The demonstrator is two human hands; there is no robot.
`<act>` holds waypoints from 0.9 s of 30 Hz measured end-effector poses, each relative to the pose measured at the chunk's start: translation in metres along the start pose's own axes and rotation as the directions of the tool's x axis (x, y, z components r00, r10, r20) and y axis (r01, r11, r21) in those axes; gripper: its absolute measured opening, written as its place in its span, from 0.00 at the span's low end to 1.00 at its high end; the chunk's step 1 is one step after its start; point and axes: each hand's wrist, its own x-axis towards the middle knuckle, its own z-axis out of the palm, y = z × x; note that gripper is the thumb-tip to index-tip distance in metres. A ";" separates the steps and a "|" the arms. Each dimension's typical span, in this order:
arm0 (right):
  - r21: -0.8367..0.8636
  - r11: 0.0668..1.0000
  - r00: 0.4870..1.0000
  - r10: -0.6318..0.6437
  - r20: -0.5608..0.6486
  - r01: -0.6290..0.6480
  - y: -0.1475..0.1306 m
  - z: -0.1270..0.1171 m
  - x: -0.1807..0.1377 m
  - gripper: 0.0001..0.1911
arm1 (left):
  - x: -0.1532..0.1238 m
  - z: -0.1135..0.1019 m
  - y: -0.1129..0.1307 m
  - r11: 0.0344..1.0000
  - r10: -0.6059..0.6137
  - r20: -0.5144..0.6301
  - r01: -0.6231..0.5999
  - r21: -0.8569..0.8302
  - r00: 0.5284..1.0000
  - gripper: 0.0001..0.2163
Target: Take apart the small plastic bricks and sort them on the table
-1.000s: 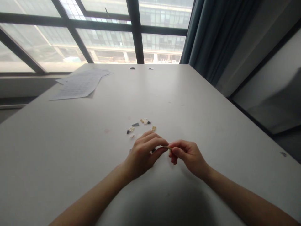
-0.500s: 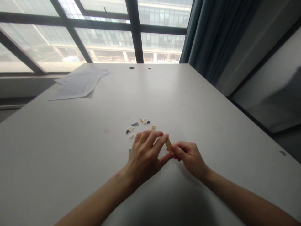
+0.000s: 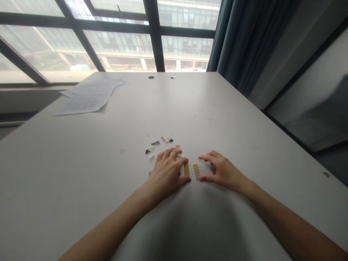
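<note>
My left hand (image 3: 170, 170) pinches a tan building-block plate (image 3: 186, 169) by its two ends, between thumb and index finger, close above or on the table. Just right of it lies a second tan plate (image 3: 196, 172) with its studs up. My right hand (image 3: 221, 170) is beside that plate with fingers spread and nothing in them; its thumb tip is by the plate's near end. Behind my left hand is a small tan piece (image 3: 177, 146), partly covered by the fingers. Other bits under that hand are mostly hidden.
Beyond my left hand lie several small pieces: a grey wedge (image 3: 155, 143), white studded plates (image 3: 167, 139), black bits (image 3: 147, 151). Paper sheets (image 3: 89, 98) lie at the far left of the white table (image 3: 231, 119). A window and a curtain (image 3: 239, 43) stand behind.
Both hands were together on a tan piece in the air. Now they are apart and lower: one tan plate stays in my left hand, another lies on the table, and my right hand has opened.
</note>
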 end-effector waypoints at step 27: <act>-0.140 0.988 0.998 -0.056 0.034 0.060 -0.001 0.017 0.007 0.24 | 0.004 0.013 -0.004 0.999 0.039 0.022 -0.038 -0.030 0.999 0.18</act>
